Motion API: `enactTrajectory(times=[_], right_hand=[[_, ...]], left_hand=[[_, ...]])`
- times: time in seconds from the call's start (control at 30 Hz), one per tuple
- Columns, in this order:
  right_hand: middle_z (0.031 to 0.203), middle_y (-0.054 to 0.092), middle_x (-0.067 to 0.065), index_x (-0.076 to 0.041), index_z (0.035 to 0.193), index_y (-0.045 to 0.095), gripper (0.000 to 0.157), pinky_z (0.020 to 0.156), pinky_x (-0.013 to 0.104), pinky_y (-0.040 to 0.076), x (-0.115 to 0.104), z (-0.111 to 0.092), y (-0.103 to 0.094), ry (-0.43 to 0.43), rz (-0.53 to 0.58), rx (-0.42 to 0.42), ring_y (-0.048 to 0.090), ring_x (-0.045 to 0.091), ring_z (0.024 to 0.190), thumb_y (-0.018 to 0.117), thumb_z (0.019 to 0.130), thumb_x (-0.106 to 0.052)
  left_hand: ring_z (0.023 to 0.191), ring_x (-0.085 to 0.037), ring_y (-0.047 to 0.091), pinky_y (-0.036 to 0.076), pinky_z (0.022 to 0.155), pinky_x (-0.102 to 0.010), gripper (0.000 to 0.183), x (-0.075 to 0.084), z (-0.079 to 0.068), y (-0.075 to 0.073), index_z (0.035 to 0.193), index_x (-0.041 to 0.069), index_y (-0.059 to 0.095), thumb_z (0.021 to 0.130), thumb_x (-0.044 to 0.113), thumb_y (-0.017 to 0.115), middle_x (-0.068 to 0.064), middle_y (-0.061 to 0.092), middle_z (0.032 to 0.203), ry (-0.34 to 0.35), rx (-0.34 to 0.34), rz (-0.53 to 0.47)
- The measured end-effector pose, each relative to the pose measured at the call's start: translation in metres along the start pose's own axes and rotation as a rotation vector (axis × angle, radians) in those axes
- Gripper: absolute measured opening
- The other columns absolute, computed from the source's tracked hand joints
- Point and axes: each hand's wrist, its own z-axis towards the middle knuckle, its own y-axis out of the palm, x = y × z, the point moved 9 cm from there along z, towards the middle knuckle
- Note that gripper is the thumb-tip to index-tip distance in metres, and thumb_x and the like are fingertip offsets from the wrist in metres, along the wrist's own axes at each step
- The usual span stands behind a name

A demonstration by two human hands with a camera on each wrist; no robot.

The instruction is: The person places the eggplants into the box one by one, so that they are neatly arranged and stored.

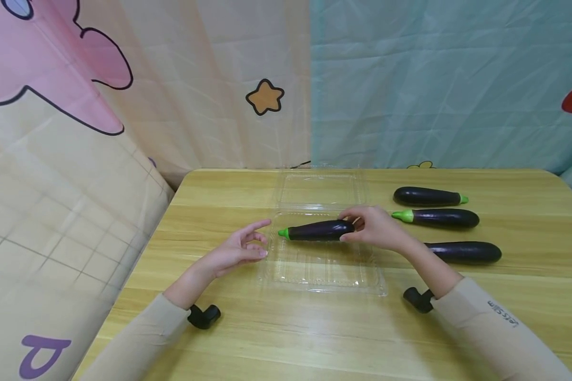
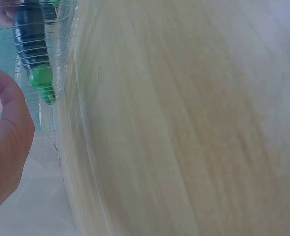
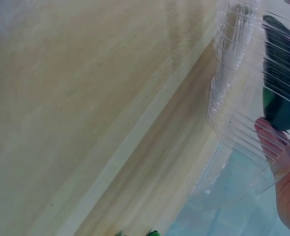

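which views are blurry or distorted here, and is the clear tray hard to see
Head view: sharp, evenly lit, soft shadows; the clear tray shows mostly by faint glints. Left wrist view: the table is a soft, bowed blur. Right wrist view: the tray's ribs are crisp, and the eggplant looks warped through them.

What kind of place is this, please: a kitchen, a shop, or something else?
Probably a staged recording corner, not a real kitchen. Cartoon-print curtains hang behind a bare wooden table, and the eggplant held over a clear plastic box looks like a toy.
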Motion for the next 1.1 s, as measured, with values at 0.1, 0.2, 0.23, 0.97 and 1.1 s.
enactTrajectory(times=[0.1, 0.2, 0.23, 0.97, 1.1], right_hand=[[0.096, 0.066, 0.01, -0.004, 0.111, 0.064, 0.041, 0.07, 0.034, 0.055, -0.001, 0.001, 0.001, -0.01, -0.038, -0.002, 0.064, 0.02, 0.081, 0.077, 0.075, -0.02], [0.095, 0.067, 0.009, -0.005, 0.11, 0.064, 0.041, 0.07, 0.034, 0.054, -0.001, 0.002, 0.002, -0.02, -0.081, -0.005, 0.064, 0.019, 0.081, 0.078, 0.074, -0.02], [0.095, 0.067, 0.009, -0.005, 0.11, 0.064, 0.041, 0.07, 0.033, 0.054, -0.001, 0.002, 0.003, -0.023, -0.096, -0.006, 0.063, 0.019, 0.081, 0.078, 0.074, -0.02], [0.094, 0.067, 0.012, -0.003, 0.105, 0.064, 0.039, 0.074, 0.04, 0.053, -0.007, 0.005, 0.017, -0.078, -0.271, -0.09, 0.064, 0.026, 0.086, 0.08, 0.072, -0.016], [0.094, 0.068, 0.012, -0.002, 0.104, 0.064, 0.038, 0.074, 0.04, 0.054, -0.009, 0.006, 0.02, -0.093, -0.294, -0.095, 0.064, 0.027, 0.086, 0.08, 0.072, -0.015]], left_hand=[[0.076, -0.006, 0.052, 0.049, 0.071, -0.018, 0.077, 0.0, 0.0, 0.0, 0.149, 0.01, 0.018, 0.085, -0.009, 0.057, -0.008, 0.041, 0.109, 0.0, 0.001, -0.003], [0.076, -0.006, 0.052, 0.049, 0.072, -0.019, 0.077, 0.0, 0.0, -0.001, 0.149, 0.01, 0.018, 0.085, -0.009, 0.057, -0.009, 0.041, 0.109, -0.002, 0.003, -0.001], [0.076, -0.006, 0.052, 0.049, 0.072, -0.019, 0.077, 0.0, 0.0, -0.001, 0.149, 0.01, 0.019, 0.085, -0.009, 0.057, -0.008, 0.041, 0.109, -0.003, 0.006, 0.0], [0.076, -0.006, 0.053, 0.05, 0.072, -0.018, 0.078, 0.002, 0.0, 0.0, 0.149, 0.009, 0.019, 0.084, -0.01, 0.057, -0.009, 0.041, 0.109, -0.007, 0.011, -0.008], [0.076, -0.006, 0.053, 0.05, 0.072, -0.018, 0.077, 0.002, -0.001, 0.0, 0.149, 0.011, 0.02, 0.084, -0.009, 0.058, -0.008, 0.041, 0.109, -0.005, 0.01, -0.005]])
